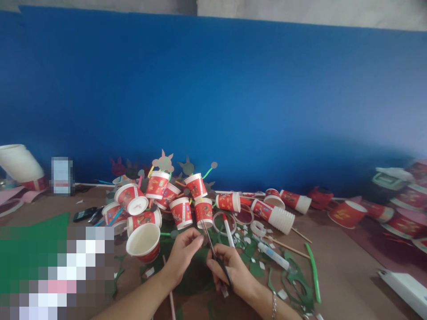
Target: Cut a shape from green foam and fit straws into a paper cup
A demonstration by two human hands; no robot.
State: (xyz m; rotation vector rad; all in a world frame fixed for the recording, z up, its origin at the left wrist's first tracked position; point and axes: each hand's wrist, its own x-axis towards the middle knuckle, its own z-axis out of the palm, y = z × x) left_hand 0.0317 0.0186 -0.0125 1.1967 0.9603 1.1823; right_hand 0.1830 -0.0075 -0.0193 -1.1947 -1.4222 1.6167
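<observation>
My right hand point(235, 269) is wrapped around a pair of scissors point(211, 242), its fingers at the black handles and the blades pointing up and away. Close to the blades, my left hand point(187, 250) is closed in a pinch; a small dark bit shows at the fingertips, too small to name. Below both hands lies dark green paper point(196, 271). An open paper cup point(143, 242), white inside and red outside, stands left of my left hand. Just beyond the hands, several red paper cups point(180, 213) are piled up, some with paper animal heads point(163, 162) and pipe cleaners.
Right of my hands lie a red-capped marker point(229, 231), a clear tape roll point(258, 229), a glue stick point(273, 256), green paper scraps point(296, 284) and a green pipe cleaner point(312, 273). A stack of cups point(275, 217) lies behind them. A blue partition point(213, 98) closes off the back.
</observation>
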